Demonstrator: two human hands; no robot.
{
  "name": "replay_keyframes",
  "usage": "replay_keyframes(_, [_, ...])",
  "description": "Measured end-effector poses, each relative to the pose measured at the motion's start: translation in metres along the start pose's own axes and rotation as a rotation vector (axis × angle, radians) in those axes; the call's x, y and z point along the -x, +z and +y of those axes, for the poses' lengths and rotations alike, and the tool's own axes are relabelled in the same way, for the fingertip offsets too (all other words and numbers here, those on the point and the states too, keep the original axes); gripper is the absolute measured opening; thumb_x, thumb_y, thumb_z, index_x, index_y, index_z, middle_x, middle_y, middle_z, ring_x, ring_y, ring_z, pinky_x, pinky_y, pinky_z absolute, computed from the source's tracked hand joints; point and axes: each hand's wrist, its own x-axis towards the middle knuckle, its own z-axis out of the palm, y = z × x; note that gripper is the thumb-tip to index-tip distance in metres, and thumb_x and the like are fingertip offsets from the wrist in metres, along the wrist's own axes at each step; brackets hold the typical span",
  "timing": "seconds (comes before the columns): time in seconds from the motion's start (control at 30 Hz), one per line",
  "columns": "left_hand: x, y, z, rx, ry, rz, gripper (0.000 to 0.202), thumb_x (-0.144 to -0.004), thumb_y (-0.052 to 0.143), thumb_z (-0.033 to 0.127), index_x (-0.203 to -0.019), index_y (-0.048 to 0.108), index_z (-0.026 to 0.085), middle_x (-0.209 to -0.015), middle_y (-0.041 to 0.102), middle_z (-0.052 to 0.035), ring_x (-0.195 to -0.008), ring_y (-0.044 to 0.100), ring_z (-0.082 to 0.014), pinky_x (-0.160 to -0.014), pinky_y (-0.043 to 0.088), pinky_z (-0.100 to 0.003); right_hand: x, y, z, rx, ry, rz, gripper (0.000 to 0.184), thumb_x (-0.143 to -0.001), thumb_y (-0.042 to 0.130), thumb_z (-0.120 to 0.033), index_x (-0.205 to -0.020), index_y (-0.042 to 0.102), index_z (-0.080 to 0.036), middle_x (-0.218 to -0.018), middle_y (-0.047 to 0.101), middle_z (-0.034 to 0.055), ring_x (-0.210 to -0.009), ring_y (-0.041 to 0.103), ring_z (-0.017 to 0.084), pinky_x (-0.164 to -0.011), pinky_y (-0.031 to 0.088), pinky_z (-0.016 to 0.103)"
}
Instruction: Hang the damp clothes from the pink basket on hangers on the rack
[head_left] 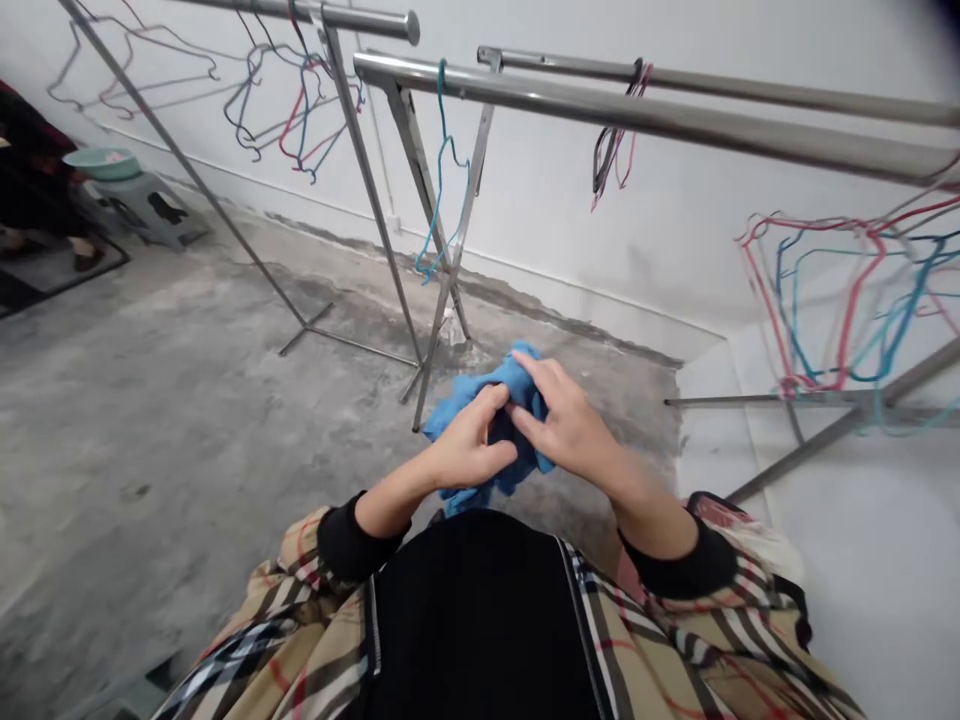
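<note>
A crumpled blue cloth (451,402) is bunched between my two hands, in front of my body and above the floor. My left hand (474,442) grips it from the left, its fingers curled into the folds and its thumb pointing right. My right hand (564,420) holds the cloth's right side, with fingers bent over its top. Some fingertips are hidden in the fabric. What kind of item the cloth is, I cannot make out. Beyond it, a blue hanger (442,180) hangs on the metal rack rail (540,92).
Several hangers (847,300) hang at the right, others at the upper left. Slanted rack legs (435,330) stand on the concrete floor (187,420) ahead of me. At the far left a green basin (105,164) rests on a grey stool (154,205), near a person in dark clothes (37,170).
</note>
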Motion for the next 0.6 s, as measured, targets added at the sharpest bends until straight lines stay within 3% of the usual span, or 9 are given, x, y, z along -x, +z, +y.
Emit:
replay_keyframes(0.1, [-0.004, -0.005, -0.007, 0.052, -0.006, -0.055, 0.053, -0.062, 0.056, 0.008, -0.114, 0.059, 0.018, -0.115, 0.059, -0.0088, -0.11, 0.057, -0.0273, -0.09, 0.053, -0.039, -0.015, 0.02, 0.005, 0.053, 0.078, 0.047, 0.058, -0.075, 0.052, -0.015, -0.134, 0.053, -0.021, -0.118, 0.064, 0.0105, -0.108, 0.062, 0.027, -0.095, 0.05, 0.047])
replay_keyframes(0.23, [-0.014, -0.018, -0.016, 0.217, -0.01, -0.087, 0.058, -0.065, 0.057, 0.01, -0.122, 0.059, 0.021, -0.118, 0.063, -0.0072, -0.111, 0.059, -0.0234, -0.09, 0.052, -0.034, -0.027, 0.024, 0.016, -0.064, 0.113, 0.077, 0.045, -0.073, 0.05, -0.011, -0.114, 0.066, -0.021, -0.11, 0.071, 0.0057, -0.098, 0.065, 0.023, -0.09, 0.053, 0.039])
replay_keyframes(0.3, [-0.016, -0.025, -0.026, 0.273, -0.076, 0.018, 0.051, -0.069, 0.061, 0.016, -0.119, 0.061, 0.02, -0.109, 0.067, -0.007, -0.099, 0.063, -0.0206, -0.081, 0.054, -0.031, -0.03, 0.022, 0.018, -0.117, 0.152, 0.138, 0.037, -0.077, 0.051, -0.015, -0.109, 0.068, -0.021, -0.104, 0.072, 0.0048, -0.09, 0.066, 0.02, -0.084, 0.054, 0.035])
replay_keyframes(0.47, [0.0, -0.029, -0.076, 0.228, -0.312, 0.482, 0.034, -0.074, 0.067, 0.033, -0.104, 0.064, 0.016, -0.081, 0.065, -0.003, -0.067, 0.057, -0.0117, -0.061, 0.046, -0.024, -0.034, 0.01, 0.021, -0.18, 0.188, 0.318, 0.028, -0.083, 0.051, -0.021, -0.104, 0.069, -0.021, -0.098, 0.072, 0.0036, -0.086, 0.065, 0.018, -0.081, 0.054, 0.032])
replay_keyframes(0.6, [0.019, -0.015, -0.117, -0.003, -0.336, 0.551, 0.032, -0.073, 0.07, 0.037, -0.095, 0.06, 0.016, -0.07, 0.054, 0.0031, -0.058, 0.046, -0.0084, -0.059, 0.04, -0.022, -0.033, 0.004, 0.022, -0.206, 0.186, 0.361, 0.027, -0.085, 0.05, -0.023, -0.105, 0.068, -0.022, -0.101, 0.071, 0.0033, -0.09, 0.065, 0.018, -0.087, 0.053, 0.034])
